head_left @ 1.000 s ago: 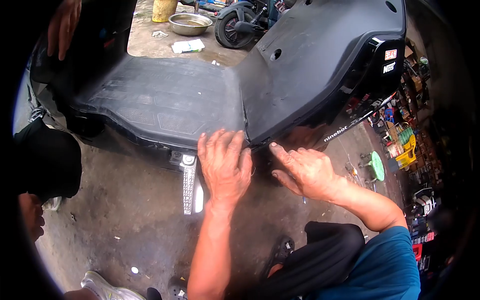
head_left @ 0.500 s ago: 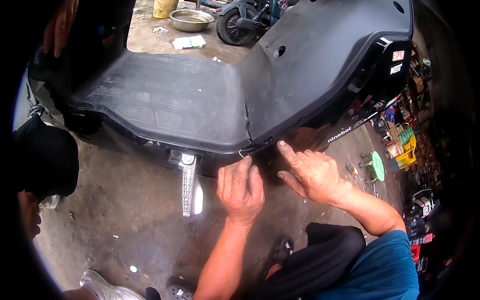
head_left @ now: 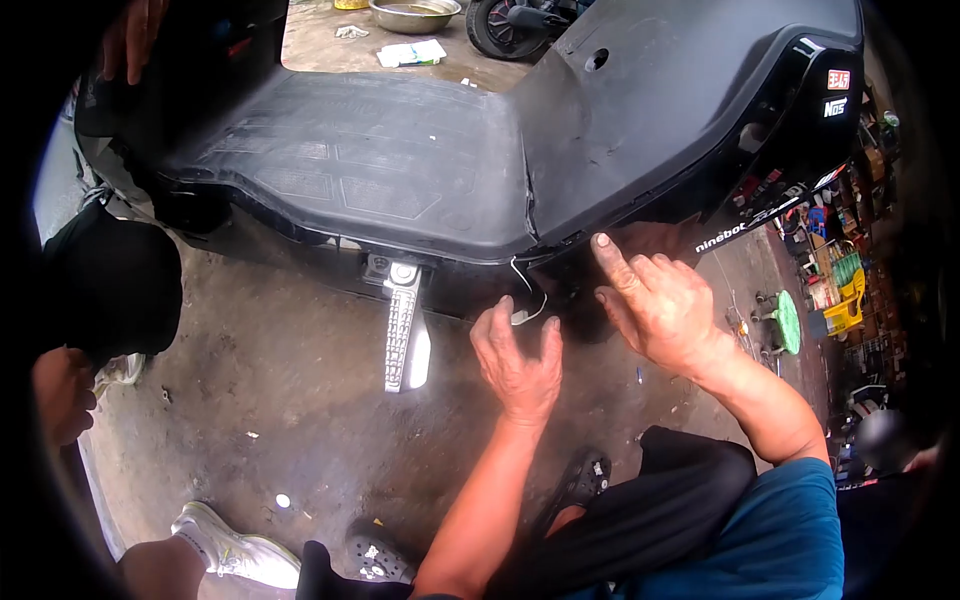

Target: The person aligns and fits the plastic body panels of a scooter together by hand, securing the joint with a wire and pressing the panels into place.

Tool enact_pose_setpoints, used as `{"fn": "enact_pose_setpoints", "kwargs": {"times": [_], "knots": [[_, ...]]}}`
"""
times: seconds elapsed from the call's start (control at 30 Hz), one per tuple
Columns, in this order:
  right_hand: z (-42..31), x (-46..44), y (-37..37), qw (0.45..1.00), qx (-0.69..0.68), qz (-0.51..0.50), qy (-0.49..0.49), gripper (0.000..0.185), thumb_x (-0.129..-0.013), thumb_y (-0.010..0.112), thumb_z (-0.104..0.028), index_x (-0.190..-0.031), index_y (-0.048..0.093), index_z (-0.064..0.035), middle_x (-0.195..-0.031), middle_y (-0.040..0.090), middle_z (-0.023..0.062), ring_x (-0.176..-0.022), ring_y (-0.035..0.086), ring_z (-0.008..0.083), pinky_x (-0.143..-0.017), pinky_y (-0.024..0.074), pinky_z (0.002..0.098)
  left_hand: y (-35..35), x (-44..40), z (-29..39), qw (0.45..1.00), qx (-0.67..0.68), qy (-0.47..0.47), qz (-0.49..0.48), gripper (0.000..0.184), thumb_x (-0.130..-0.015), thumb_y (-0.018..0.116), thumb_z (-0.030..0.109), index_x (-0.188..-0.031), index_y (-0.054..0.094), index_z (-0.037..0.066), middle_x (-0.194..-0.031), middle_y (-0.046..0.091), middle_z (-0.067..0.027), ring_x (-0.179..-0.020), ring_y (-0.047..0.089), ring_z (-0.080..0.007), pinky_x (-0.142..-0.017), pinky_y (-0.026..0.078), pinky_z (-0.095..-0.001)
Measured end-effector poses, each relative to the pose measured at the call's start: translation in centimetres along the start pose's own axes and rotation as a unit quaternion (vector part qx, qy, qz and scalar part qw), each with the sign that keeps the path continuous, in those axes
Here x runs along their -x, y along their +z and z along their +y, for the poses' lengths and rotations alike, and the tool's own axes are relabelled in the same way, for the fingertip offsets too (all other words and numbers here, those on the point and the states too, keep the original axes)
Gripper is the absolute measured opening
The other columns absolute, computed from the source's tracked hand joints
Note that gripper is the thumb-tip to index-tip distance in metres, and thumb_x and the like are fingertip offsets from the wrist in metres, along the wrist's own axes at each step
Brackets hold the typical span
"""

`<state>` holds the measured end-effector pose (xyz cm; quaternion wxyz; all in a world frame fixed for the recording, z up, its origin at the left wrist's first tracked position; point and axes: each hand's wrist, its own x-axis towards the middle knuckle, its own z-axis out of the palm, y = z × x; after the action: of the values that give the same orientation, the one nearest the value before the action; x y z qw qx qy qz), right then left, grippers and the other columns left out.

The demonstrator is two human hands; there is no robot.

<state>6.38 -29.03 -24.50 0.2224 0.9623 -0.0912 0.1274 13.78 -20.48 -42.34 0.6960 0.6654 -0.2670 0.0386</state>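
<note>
A black scooter body [head_left: 370, 160] spans the view, with a seam between its flat footboard and the rising panel [head_left: 640, 130]. My left hand [head_left: 518, 365] is just below the seam, thumb and fingers apart, beside a thin white wire [head_left: 544, 298] with a small pale end that hangs from the lower edge. Whether the fingertips touch that end cannot be told. My right hand [head_left: 660, 305] is at the side panel, index finger stretched up to its edge and thumb apart, holding nothing. A silver footrest [head_left: 402, 325] sticks out left of my left hand.
Another person's hand [head_left: 62, 395] and black-clad knee [head_left: 110, 280] are at the left, with a white shoe [head_left: 240, 550] below. A metal basin [head_left: 415, 14] and a wheel [head_left: 500, 28] stand behind. A green stool [head_left: 788, 322] is at the right.
My left hand has left the footboard edge, moved down and right, and opened beside the wire, which now hangs out further. The view has shifted, so the scooter appears higher and further right.
</note>
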Motion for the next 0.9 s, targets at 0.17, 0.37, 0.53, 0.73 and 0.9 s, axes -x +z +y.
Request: {"fn": "enact_pose_setpoints", "kwargs": {"times": [0.17,0.37,0.53,0.73,0.9], "knots": [[-0.2,0.0,0.5,1.0,0.019,0.02,0.012,0.078,-0.078,0.077,-0.016,-0.149,0.048,-0.0083,-0.073,0.051,0.0032,-0.061,0.053,0.021,-0.055,0.0446,0.0337,1.7,0.8,-0.1,0.999,-0.016,-0.005,0.037,0.058,-0.08,0.08,0.009,-0.131,0.054,0.003,-0.118,0.054,-0.0175,-0.105,0.056,-0.033,-0.092,0.049,-0.0434],[0.0,0.5,1.5,0.997,0.003,0.071,0.01,0.076,-0.077,0.077,-0.016,-0.148,0.05,-0.0093,-0.072,0.05,0.0025,-0.06,0.052,0.0204,-0.055,0.0425,0.0348,2.0,2.9,-0.3,1.0,0.003,-0.012,0.016,0.049,-0.084,0.076,0.009,-0.129,0.057,0.004,-0.11,0.059,-0.016,-0.1,0.059,-0.0341,-0.088,0.049,-0.0446],[0.5,3.2,3.7,0.985,-0.104,0.137,-0.029,0.059,-0.077,0.077,-0.017,-0.133,0.061,-0.008,-0.075,0.055,0.0023,-0.062,0.053,0.0216,-0.056,0.043,0.0354,1.1,3.9,0.5,0.999,-0.013,-0.045,0.009,0.047,-0.087,0.073,0.006,-0.132,0.058,0.003,-0.11,0.06,-0.0112,-0.092,0.059,-0.0245,-0.082,0.051,-0.0357],[-2.6,10.0,12.3,0.93,-0.312,-0.166,0.096,0.034,-0.087,0.07,-0.027,-0.111,0.071,-0.0021,-0.101,0.072,0.016,-0.092,0.068,0.0362,-0.083,0.0549,0.0455,0.8,3.9,0.3,0.989,0.03,-0.142,0.019,0.052,-0.089,0.075,0.01,-0.136,0.053,0.003,-0.102,0.056,-0.0062,-0.085,0.056,-0.0176,-0.078,0.05,-0.0326],[-2.0,9.4,14.5,0.806,-0.422,-0.324,0.259,0.04,-0.092,0.066,-0.034,-0.113,0.07,-0.0001,-0.113,0.071,0.0199,-0.107,0.067,0.0367,-0.092,0.0515,0.0455,1.5,3.8,-0.2,0.966,0.11,-0.221,0.07,0.046,-0.09,0.075,0.012,-0.13,0.055,0.001,-0.098,0.057,-0.004,-0.085,0.055,-0.0143,-0.078,0.049,-0.0305]]}}
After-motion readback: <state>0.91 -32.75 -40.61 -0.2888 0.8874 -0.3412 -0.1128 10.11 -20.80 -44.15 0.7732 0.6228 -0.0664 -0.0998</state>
